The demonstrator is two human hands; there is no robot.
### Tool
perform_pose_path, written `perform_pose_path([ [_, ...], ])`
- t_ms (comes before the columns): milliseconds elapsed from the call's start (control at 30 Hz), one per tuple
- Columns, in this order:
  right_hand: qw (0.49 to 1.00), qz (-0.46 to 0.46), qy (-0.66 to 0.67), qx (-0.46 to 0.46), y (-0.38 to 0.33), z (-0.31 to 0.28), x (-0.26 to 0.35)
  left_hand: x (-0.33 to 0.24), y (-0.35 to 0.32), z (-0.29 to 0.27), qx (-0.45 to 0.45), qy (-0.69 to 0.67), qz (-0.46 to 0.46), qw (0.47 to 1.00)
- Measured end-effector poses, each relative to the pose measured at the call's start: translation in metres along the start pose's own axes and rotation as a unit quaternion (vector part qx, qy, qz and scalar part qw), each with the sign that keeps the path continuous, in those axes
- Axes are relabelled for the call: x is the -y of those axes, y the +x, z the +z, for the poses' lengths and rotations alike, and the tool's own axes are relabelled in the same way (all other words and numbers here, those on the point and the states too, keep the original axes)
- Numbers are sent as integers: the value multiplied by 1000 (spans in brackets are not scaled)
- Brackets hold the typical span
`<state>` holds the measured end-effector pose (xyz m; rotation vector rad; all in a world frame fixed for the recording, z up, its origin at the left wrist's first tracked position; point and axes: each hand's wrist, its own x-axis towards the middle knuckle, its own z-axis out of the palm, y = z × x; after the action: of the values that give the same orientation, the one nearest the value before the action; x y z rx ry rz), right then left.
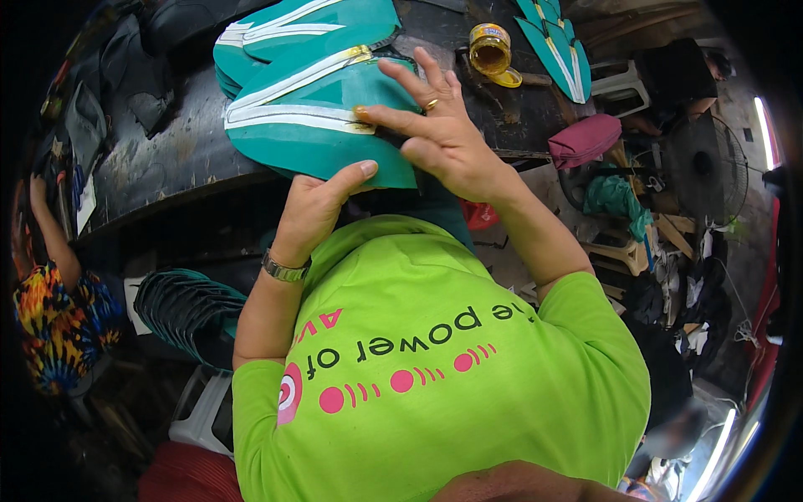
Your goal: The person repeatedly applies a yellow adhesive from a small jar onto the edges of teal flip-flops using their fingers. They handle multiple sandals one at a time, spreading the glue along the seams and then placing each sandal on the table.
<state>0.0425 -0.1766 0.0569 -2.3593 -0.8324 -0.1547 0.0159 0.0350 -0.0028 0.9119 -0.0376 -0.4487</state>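
Observation:
A teal, sole-shaped flat piece [284, 92] with white strips in a V lies over the front edge of the dark table. My left hand [322, 201] pinches its near edge, thumb on top and fingers underneath. My right hand [435, 125] is spread above the piece and wears a ring. Its index fingertip, smeared yellow-brown, touches the end of the near white strip. Similar brownish smears mark the end of the far strip. Behind it lies a stack of like teal pieces [368, 15]. An open jar [490, 52] of amber paste stands at the back right.
More teal pieces [556, 58] lie at the table's right end, near a maroon pouch [585, 140]. Dark material [138, 75] covers the table's left [180, 167]. Below left sits a row of teal-edged pieces [184, 305]. Another person in a colourful shirt [63, 322] is at far left.

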Motion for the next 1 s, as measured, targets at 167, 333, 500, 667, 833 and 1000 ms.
perform_pose_path([
  [167,998,-12,-34,47,-4,7,-7,-5,-4,-3,-1,-3,-19,1000],
  [333,997,-22,37,60,2,-2,-12,-16,-4,-1,29,-66,-30,997],
  [500,996,-68,18,61,2,-10,-15,-26,-6,1,46,-60,-55,996],
  [667,993,-111,36,33,-3,-14,-17,-28,-4,2,54,-92,-61,992],
  [833,989,-143,23,10,-15,-19,-11,-24,-1,0,67,-168,-42,983],
  [1000,976,-190,-100,-49,-29,-18,-5,-23,6,-1,64,-229,-55,970],
])
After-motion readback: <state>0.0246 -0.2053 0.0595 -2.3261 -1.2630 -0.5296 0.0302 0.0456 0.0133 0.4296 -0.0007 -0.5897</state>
